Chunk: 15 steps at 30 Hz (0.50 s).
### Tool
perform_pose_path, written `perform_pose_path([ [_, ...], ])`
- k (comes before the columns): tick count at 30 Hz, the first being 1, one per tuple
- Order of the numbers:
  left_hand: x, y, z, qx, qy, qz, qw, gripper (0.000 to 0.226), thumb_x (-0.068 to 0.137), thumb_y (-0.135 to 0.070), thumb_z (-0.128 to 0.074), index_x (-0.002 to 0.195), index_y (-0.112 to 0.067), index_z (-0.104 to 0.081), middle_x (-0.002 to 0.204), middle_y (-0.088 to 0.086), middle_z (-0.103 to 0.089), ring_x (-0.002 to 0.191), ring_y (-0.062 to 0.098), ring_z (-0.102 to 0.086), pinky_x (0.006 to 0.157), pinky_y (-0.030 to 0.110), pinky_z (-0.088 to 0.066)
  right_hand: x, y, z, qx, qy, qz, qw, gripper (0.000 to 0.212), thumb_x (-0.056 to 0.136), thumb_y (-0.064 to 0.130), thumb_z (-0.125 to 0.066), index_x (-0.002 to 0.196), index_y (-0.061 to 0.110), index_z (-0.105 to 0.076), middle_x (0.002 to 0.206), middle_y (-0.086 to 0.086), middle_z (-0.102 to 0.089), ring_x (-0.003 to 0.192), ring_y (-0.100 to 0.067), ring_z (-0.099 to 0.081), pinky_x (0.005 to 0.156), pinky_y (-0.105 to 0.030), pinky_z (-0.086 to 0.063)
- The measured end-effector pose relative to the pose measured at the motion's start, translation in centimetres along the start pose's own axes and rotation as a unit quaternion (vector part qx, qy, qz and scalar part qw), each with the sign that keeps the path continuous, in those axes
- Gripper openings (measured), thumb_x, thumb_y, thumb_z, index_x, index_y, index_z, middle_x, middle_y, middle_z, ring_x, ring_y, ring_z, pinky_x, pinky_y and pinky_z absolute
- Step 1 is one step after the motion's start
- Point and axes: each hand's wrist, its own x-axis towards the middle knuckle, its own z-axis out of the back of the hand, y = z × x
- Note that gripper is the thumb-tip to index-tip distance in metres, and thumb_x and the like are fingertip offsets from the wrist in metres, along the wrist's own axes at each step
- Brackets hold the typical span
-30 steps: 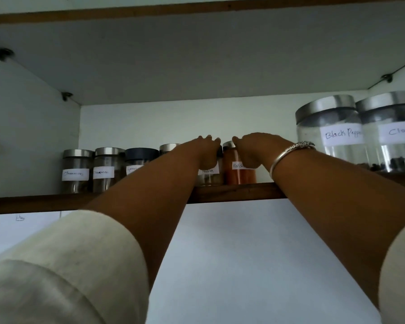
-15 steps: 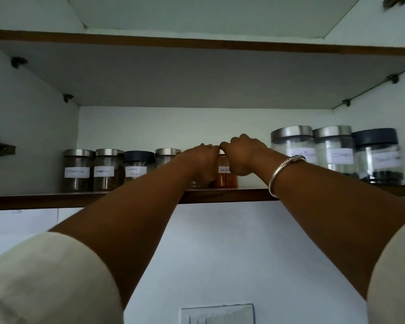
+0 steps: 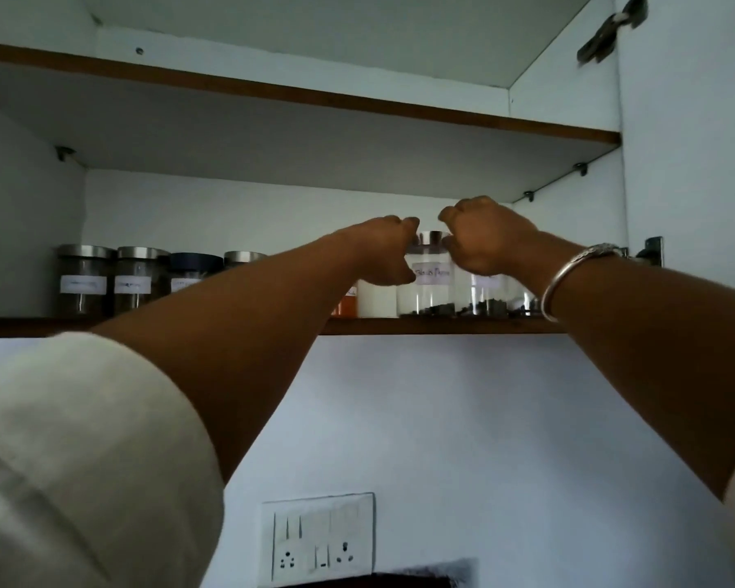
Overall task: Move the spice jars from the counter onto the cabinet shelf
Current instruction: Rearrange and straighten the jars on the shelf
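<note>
- The black pepper jar (image 3: 431,286), clear glass with a steel lid and a white label, is seen standing on the cabinet shelf (image 3: 399,326), behind its brown wooden front edge.
- The left hand (image 3: 382,254) and right hand (image 3: 486,241) are raised either side of the lid. The fingers of both are curled, but whether the jar is gripped cannot be told.
- A narrow gap is left between it and an orange-filled jar (image 3: 349,305).
- A row of 4 small cylindrical jars (image 3: 136,286) is lined up further left, with headroom under the upper shelf (image 3: 315,95).
</note>
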Motion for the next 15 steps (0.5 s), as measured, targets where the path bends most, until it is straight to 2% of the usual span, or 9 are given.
perform_pose_path([
  [3, 0.8, -1.8, 0.4, 0.004, -0.005, 0.014, 1.0, 0.074, 0.088, -0.029, -0.062, 0.146, -0.01, -0.021, 0.143, 0.014, -0.039, 0.129, 0.029, -0.04, 0.101, 0.036, -0.039, -0.7, -3.0, 0.1, 0.037, 0.028, -0.018, 0.999, 0.045, 0.094, 0.025, -0.049, 0.132, 0.001, -0.042, 0.128, -0.021, -0.049, 0.117, -0.036, -0.047, 0.095, -0.042, -0.042],
  [6, 2.1, -3.7, 0.1, 0.023, -0.003, 0.028, 0.999, 0.072, 0.088, -0.027, -0.061, 0.145, -0.008, -0.022, 0.143, 0.016, -0.039, 0.129, 0.03, -0.041, 0.102, 0.036, -0.038, -1.1, -5.1, -0.7, 0.062, 0.055, -0.013, 0.996, 0.034, 0.092, 0.014, -0.048, 0.121, -0.001, -0.046, 0.12, -0.021, -0.049, 0.109, -0.035, -0.051, 0.084, -0.036, -0.041],
  [8, 2.8, -4.8, -0.3, 0.034, -0.003, 0.039, 0.999, 0.069, 0.089, -0.023, -0.061, 0.146, -0.008, -0.023, 0.142, 0.017, -0.039, 0.129, 0.031, -0.041, 0.103, 0.037, -0.038, -1.2, -6.2, -1.5, 0.073, 0.064, -0.002, 0.995, 0.031, 0.09, 0.009, -0.048, 0.119, -0.001, -0.047, 0.119, -0.019, -0.048, 0.107, -0.034, -0.051, 0.082, -0.035, -0.041],
  [12, 3.9, -5.4, -1.3, 0.087, 0.0, 0.069, 0.994, 0.065, 0.09, -0.01, -0.056, 0.146, -0.013, -0.024, 0.139, 0.015, -0.043, 0.125, 0.031, -0.044, 0.101, 0.038, -0.042, -0.7, -7.1, -2.8, 0.096, 0.045, 0.032, 0.994, 0.028, 0.088, 0.006, -0.05, 0.116, 0.002, -0.05, 0.12, -0.018, -0.047, 0.105, -0.032, -0.053, 0.084, -0.037, -0.045],
  [15, 4.5, -5.5, -1.9, 0.111, 0.003, 0.085, 0.99, 0.063, 0.091, -0.004, -0.052, 0.147, -0.018, -0.025, 0.14, 0.012, -0.044, 0.127, 0.029, -0.043, 0.101, 0.036, -0.039, -0.2, -6.9, -3.5, 0.1, 0.023, 0.051, 0.993, 0.034, 0.087, 0.007, -0.051, 0.121, 0.006, -0.052, 0.121, -0.017, -0.049, 0.105, -0.032, -0.054, 0.082, -0.034, -0.043],
])
